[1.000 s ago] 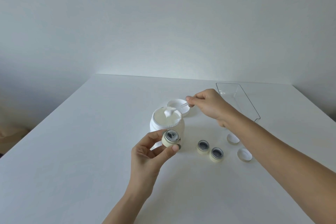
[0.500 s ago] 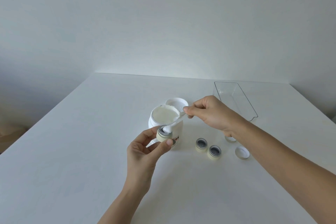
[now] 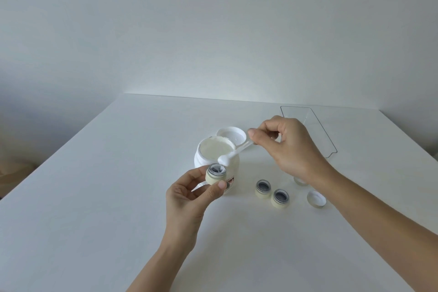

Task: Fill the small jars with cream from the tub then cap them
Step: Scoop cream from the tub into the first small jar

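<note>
Spoon lifted off the jar now, some cream left inside.
Left hand pinches the small jar; right hand grips the spoon handle over the tub.

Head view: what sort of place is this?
Probably a plain indoor staging spot, not a real workshop: a bare white table, a blank wall, and only the cream tub and small jars out.

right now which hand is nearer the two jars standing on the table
Right. The right hand hovers just behind and above the two jars, holding the spoon. The left hand is off to their left, holding a third jar.
</note>
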`<state>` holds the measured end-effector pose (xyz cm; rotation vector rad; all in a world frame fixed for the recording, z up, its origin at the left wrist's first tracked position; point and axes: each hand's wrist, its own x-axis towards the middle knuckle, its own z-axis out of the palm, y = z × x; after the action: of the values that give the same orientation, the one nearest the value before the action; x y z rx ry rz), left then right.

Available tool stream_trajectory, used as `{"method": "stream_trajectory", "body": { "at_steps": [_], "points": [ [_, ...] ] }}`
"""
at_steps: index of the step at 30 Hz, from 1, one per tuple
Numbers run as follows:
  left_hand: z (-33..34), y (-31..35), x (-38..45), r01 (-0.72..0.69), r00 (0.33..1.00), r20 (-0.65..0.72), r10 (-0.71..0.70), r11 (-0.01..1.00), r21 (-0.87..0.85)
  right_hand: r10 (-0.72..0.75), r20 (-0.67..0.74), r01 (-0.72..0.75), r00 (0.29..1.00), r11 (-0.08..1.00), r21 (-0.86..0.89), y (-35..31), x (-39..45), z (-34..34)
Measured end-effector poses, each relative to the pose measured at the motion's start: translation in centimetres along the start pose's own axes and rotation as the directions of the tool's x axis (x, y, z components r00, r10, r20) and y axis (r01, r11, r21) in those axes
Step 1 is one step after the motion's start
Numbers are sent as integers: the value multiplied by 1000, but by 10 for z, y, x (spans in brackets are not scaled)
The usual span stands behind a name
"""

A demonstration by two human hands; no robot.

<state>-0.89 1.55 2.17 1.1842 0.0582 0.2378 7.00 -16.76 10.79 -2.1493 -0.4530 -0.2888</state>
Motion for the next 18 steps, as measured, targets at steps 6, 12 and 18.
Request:
{"method": "stream_trajectory", "body": {
  "at_steps": [6,12,18],
  "points": [
    [-1,0,-1,0,1000,6,0,1000,-3,-515,-149,472,844,846,-250,-4,-20,13],
    [-2,0,0,7,1000,9,-6,1000,-24,-830,-62,704,555,508,-495,10,-34,11],
    [-1,0,-1,5,1000,14,-4,1000,-24,-865,-85,725,494,464,-509,16,-41,3]
  ]
}}
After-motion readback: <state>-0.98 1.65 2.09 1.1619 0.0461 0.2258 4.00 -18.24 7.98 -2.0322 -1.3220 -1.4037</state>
